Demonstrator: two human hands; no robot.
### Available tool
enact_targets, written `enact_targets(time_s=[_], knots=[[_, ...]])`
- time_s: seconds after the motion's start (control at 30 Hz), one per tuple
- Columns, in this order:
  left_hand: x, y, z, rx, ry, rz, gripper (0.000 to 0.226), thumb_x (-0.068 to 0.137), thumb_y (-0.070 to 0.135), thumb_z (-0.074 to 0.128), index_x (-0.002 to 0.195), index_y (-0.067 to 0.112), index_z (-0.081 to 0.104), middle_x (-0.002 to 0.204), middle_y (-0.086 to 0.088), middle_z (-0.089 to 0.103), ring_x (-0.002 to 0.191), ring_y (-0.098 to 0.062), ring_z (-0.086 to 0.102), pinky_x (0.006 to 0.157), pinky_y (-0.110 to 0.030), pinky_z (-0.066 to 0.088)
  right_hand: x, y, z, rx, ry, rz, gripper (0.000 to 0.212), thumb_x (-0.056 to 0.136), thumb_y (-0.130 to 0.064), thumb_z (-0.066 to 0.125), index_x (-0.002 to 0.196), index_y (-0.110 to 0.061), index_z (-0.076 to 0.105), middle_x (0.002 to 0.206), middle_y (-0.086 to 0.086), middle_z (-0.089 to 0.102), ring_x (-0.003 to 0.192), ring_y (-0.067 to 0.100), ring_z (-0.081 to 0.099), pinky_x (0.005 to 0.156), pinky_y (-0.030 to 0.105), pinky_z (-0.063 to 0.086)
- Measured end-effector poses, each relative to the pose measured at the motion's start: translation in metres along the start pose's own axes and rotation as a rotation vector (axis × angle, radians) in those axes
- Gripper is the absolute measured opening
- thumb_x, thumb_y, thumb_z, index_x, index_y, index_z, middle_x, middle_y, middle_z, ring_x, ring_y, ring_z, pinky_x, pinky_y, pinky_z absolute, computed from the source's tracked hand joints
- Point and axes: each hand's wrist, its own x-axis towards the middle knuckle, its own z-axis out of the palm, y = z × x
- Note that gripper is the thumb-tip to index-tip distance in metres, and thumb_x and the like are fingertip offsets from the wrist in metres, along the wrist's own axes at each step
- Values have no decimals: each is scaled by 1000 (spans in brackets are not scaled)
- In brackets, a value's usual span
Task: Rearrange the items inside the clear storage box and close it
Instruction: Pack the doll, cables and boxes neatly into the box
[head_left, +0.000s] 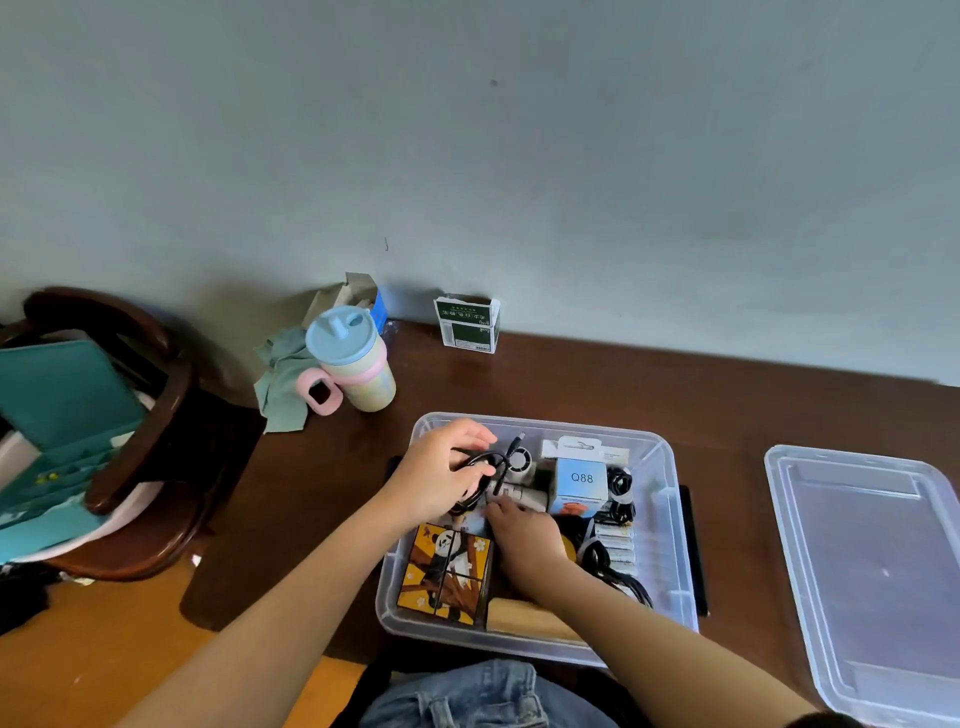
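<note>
the task looks midway: the clear storage box (670, 525) sits open on the bench (727, 405), its contents are not yet settled, and the clear lid (872, 571) lies flat on the bench, well apart to the right of both hands, so closing is all left to do

the left hand (436, 478) has its grip closed around a black cable (480, 462), thumb and fingers pinching the loop above the far left corner of the box, with the cable's plug end sticking up just right of the grip

the right hand (524, 535) reaches into the middle of the box just below and right of the left grip; its fingers are curled down among the items near a white gadget (519, 493), and i cannot tell whether it grips anything

left of the right hand lies the panda puzzle cube (447, 571), touching the near wall; the blue q88 box (582, 486) stands just beyond it to the right, and more coiled cables (618, 566) lie further right
</note>
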Motion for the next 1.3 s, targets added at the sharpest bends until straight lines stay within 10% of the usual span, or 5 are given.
enact_targets(time_s=[0.33,0.67,1.3], knots=[[-1,-8,-11,388,-187,36,25,88,9,61,109,22,57,88,6,74,89,-9,66,82,-41,53,0,-2,6,20,-100,57,44,89,-25,57,130,-17,43,127,10,51,112,30,55,98,41,38],[8,-4,-17,157,-85,122,20,89,11,64,107,20,67,94,2,74,84,0,65,73,-2,42,-26,25,-9,437,-24,114,39,88,-19,52,126,-24,47,112,3,64,97,24,61,77,36,53],[21,-9,30,551,-129,159,22,92,15,59,110,24,69,105,6,71,100,-13,63,84,-29,51,-40,21,-14,244,-117,316,33,91,-6,48,123,-13,46,107,7,62,94,27,62,65,34,44]])
